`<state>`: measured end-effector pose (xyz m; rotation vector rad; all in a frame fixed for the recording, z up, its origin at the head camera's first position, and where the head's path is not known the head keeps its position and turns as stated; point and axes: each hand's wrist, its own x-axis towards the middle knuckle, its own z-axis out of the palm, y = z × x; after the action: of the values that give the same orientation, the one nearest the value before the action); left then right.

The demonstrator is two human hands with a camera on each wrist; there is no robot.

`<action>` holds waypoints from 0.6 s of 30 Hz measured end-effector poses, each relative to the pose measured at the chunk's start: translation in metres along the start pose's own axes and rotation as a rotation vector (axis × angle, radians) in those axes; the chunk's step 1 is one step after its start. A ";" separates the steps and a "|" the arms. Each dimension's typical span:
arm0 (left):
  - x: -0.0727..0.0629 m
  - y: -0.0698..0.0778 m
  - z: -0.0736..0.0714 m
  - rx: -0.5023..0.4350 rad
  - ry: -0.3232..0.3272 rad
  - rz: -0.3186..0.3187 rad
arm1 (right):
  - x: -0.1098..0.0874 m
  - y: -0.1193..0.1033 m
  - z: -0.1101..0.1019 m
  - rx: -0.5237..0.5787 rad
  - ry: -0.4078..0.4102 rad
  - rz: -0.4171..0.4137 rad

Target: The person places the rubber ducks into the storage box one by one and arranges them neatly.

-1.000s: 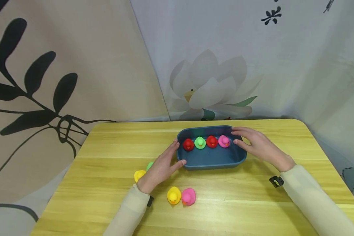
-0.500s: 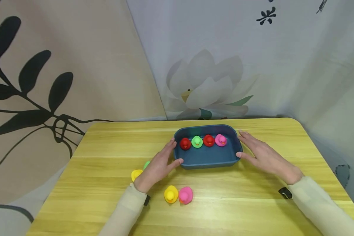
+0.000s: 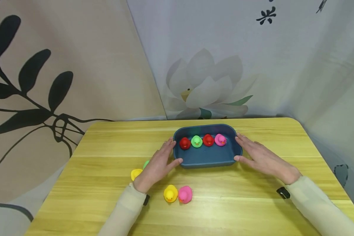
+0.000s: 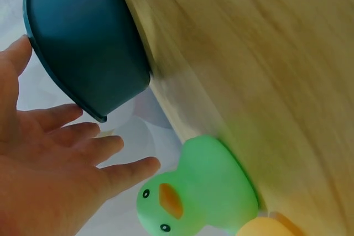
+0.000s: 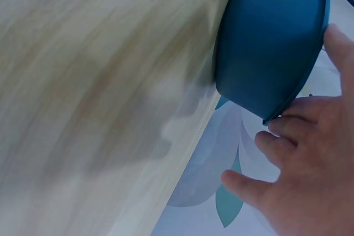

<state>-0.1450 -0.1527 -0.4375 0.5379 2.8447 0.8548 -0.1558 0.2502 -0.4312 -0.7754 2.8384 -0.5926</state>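
A dark blue rectangular tray (image 3: 207,160) sits on the wooden table towards its far edge. Inside it, a red duck (image 3: 185,143), a green duck (image 3: 196,141), another red duck (image 3: 208,140) and a pink duck (image 3: 220,140) form a row. My left hand (image 3: 157,168) is at the tray's left end, fingers extended, thumb and fingertips right at the rim. At the opposite end, my right hand (image 3: 265,160) has its fingertips and thumb at the rim, fingers nearly straight. In the left wrist view, a green duck (image 4: 213,186) stands below the little finger.
In front of the tray, a yellow duck (image 3: 170,193) and a pink duck (image 3: 185,194) stand side by side. Left of my left hand is another yellow duck (image 3: 136,174), beside the partly hidden green one. Patterned cloth (image 3: 106,65) hangs behind the table (image 3: 239,206).
My right hand has drawn back from over the tray's right end, then come in against the outside of that rim. The left hand stays at the left end; the head view has shifted slightly.
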 end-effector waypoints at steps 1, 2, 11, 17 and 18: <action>-0.001 0.000 0.000 0.005 0.005 0.001 | 0.000 0.000 0.000 0.002 -0.001 0.000; -0.002 0.000 -0.001 0.010 0.013 0.007 | 0.000 0.000 0.000 0.006 -0.003 0.000; -0.029 -0.008 -0.015 0.072 0.120 0.025 | 0.001 0.000 0.000 0.018 -0.007 0.001; -0.051 -0.017 -0.022 0.063 0.204 0.038 | 0.001 0.000 0.001 0.023 -0.009 0.005; -0.055 -0.018 -0.023 0.059 0.218 0.044 | 0.001 0.000 0.002 0.022 -0.009 0.005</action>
<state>-0.1046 -0.1986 -0.4269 0.5473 3.0738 0.8905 -0.1563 0.2494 -0.4330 -0.7652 2.8203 -0.6174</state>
